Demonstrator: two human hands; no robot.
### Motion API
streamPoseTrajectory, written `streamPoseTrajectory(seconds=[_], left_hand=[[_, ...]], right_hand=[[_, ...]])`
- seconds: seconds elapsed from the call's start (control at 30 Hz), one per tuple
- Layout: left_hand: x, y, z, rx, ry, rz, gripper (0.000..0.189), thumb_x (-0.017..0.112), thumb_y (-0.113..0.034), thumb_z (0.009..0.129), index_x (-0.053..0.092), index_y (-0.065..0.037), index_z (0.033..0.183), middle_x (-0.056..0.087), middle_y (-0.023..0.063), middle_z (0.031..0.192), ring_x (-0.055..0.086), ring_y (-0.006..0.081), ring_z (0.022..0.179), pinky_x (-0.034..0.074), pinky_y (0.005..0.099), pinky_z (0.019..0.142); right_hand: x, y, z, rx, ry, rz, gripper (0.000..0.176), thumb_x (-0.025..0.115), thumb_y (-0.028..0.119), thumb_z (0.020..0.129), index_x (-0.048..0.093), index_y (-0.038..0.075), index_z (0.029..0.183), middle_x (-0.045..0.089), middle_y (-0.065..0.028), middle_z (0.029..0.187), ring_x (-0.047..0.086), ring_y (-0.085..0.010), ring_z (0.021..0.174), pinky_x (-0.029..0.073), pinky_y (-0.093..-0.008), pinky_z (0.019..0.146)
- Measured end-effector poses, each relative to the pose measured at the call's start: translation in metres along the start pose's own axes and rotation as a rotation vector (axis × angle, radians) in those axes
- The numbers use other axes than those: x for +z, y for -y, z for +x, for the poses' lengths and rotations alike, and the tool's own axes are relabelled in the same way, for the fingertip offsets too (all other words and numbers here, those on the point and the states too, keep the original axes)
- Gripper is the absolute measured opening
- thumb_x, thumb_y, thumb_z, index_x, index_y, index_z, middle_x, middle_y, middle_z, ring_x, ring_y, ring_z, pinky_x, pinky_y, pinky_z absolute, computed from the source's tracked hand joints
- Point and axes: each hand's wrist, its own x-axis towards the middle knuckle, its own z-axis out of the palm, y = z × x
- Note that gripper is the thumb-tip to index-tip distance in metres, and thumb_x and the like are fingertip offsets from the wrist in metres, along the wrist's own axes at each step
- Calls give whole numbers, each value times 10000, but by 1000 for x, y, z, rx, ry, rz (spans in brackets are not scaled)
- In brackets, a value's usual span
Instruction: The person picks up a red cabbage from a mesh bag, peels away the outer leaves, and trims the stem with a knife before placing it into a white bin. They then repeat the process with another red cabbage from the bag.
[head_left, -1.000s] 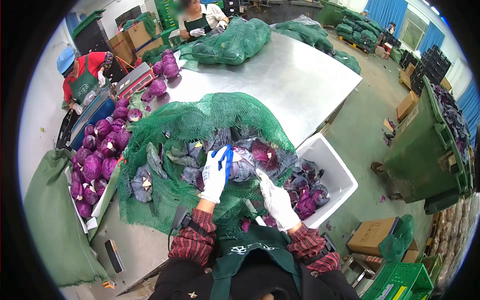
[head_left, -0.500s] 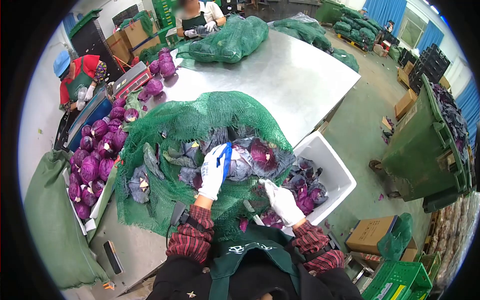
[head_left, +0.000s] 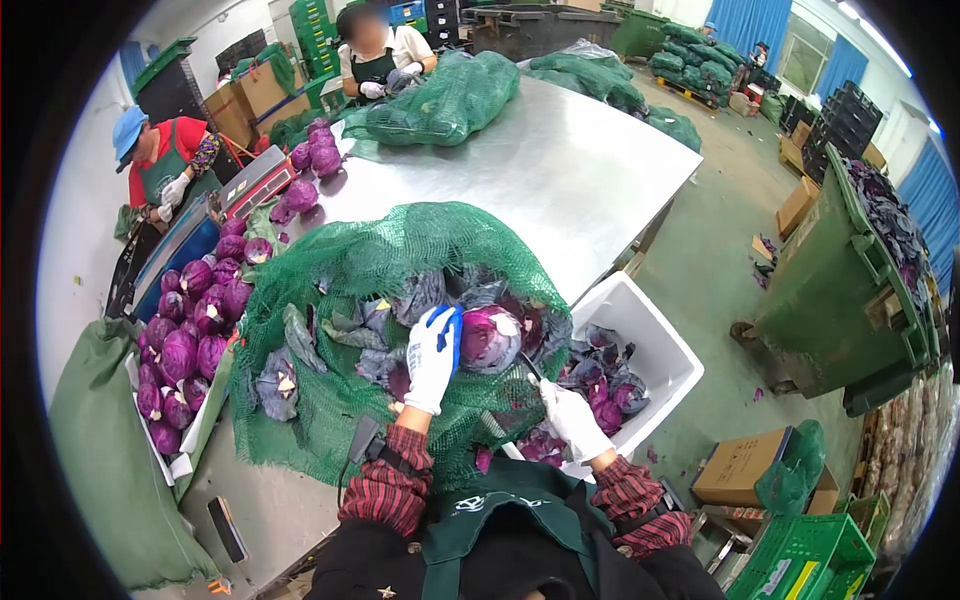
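My left hand (head_left: 432, 358), in a white glove with blue on the palm side, is closed against the left side of a red cabbage (head_left: 489, 342). Bright purple shows on the cabbage, with a pale patch at its upper right. My right hand (head_left: 574, 418), also gloved in white, is closed on a knife (head_left: 530, 367), whose thin dark blade points up toward the cabbage's lower right. Its handle is hidden in my fist. Under both hands spreads an open green mesh bag (head_left: 410, 232) with more cabbages and dull loose leaves (head_left: 277, 385) in it.
A white foam box (head_left: 655, 358) of leaf scraps stands right of the metal table (head_left: 610, 160). Trimmed cabbages (head_left: 180, 355) are piled at left. A full mesh bag (head_left: 445, 100) lies at the back. Two co-workers stand beyond. A green bin (head_left: 835, 290) is at right.
The cabbage by my left hand now shows a bright purple surface where dull outer leaves showed before. The knife blade has come into sight at my right hand. The view has shifted slightly.
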Motion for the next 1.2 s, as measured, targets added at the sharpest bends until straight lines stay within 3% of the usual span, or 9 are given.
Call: streamPoseTrajectory(seconds=[0.23, 0.37, 0.47, 0.5, 0.57, 0.77, 0.97, 1.13, 1.2], left_hand=[[-11, -20, 32, 77, 55, -121, 324, 591, -260, 917, 660, -88, 1183, 645, 146, 1177, 588, 322, 1098, 444, 399, 967], [-16, -11, 25, -79, 86, -414, 329, 538, -240, 953, 648, -28, 1179, 652, 140, 1170, 585, 292, 1128, 429, 364, 986], [-13, -25, 21, 107, 87, -210, 335, 525, -238, 957, 631, -44, 1209, 632, 166, 1199, 579, 323, 1134, 430, 386, 984], [-7, -23, 17, 86, 52, -202, 339, 549, -240, 942, 625, -52, 1214, 641, 163, 1176, 586, 335, 1112, 433, 408, 976], [-7, -36, 12, 54, 25, -133, 338, 576, -231, 922, 626, -42, 1197, 649, 160, 1151, 597, 340, 1079, 433, 423, 967], [8, -24, 1, 106, -138, -150, 272, 657, -187, 861, 660, -11, 1069, 652, 167, 1112, 592, 357, 1054, 429, 444, 955], [16, -29, -7, 159, -204, -39, 282, 666, -173, 858, 653, -28, 1099, 632, 150, 1153, 568, 328, 1089, 419, 447, 968], [7, -41, -31, 178, -247, 13, 348, 693, -178, 828, 649, -63, 1154, 609, 139, 1179, 543, 326, 1117, 412, 449, 976], [-3, -39, -41, 192, -235, -18, 360, 704, -195, 816, 651, -79, 1153, 590, 141, 1206, 536, 332, 1118, 400, 443, 991]], right_hand=[[25, -10, 6, -397, -141, -152, 428, 336, 356, 1027, 610, 97, 1230, 670, -208, 958, 653, -376, 823, 523, -464, 724], [21, -12, -10, -100, 70, -82, 459, 337, 396, 1025, 558, 121, 1319, 644, -176, 1148, 652, -369, 927, 529, -410, 804], [22, 34, 16, -499, -421, -70, 374, 366, 291, 1027, 584, 78, 1245, 651, -178, 1142, 670, -359, 831, 547, -422, 706], [23, 46, 22, -522, -484, -80, 308, 407, 233, 1017, 581, 83, 1222, 654, -193, 1098, 667, -332, 743, 540, -418, 607], [21, 66, 34, -416, -335, -146, 385, 397, 281, 1023, 612, 7, 1187, 646, -219, 1125, 673, -352, 872, 553, -396, 733], [41, 76, 49, -364, -609, -227, 461, 491, 317, 988, 549, -122, 1115, 560, -157, 515, 572, -316, 434, 447, -416, 414], [48, 69, 61, -376, -641, -110, 280, 503, 282, 981, 601, 20, 976, 627, -191, 660, 621, -344, 520, 479, -432, 453], [34, 56, 95, -38, -314, 92, 588, 279, 450, 1010, 677, 17, 1002, 673, -215, 883, 640, -388, 911, 494, -463, 799], [19, 48, 111, 31, -137, 214, 562, 303, 445, 1010, 680, 32, 947, 672, -224, 874, 644, -394, 888, 493, -477, 772]])
